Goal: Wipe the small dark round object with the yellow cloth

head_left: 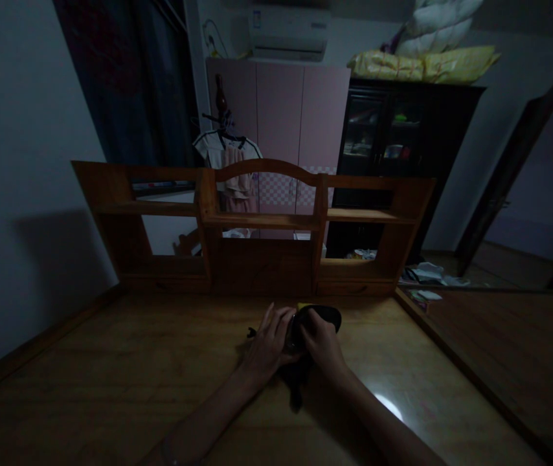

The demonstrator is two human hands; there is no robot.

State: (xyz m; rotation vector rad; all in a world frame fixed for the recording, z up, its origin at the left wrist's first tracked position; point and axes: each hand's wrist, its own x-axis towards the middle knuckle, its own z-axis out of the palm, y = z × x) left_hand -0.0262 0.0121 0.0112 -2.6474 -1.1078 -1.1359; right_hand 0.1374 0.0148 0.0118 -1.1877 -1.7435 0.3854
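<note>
A dark item with a rounded black end (332,315) is between my hands, low over the wooden desktop (174,362). Dim light hides what kind of thing it is. My left hand (269,343) curls around its left side, beside a thin shiny curved rim (292,330). The fingers of my right hand (322,343) are bent and pressed together on or into the dark middle of it. A small yellow patch (304,305) shows behind. Below my hands a dark, limp-looking piece (296,391) rests toward the desk, and a small black tip (252,332) sticks out left of my left hand.
A wooden shelf unit (261,221) rises along the desk's far edge. To the left is a wall (24,162); a raised wooden rim (451,349) runs down the right side. Behind stand a pink wardrobe (281,110), a black cabinet (432,129) and hanging clothes (228,155).
</note>
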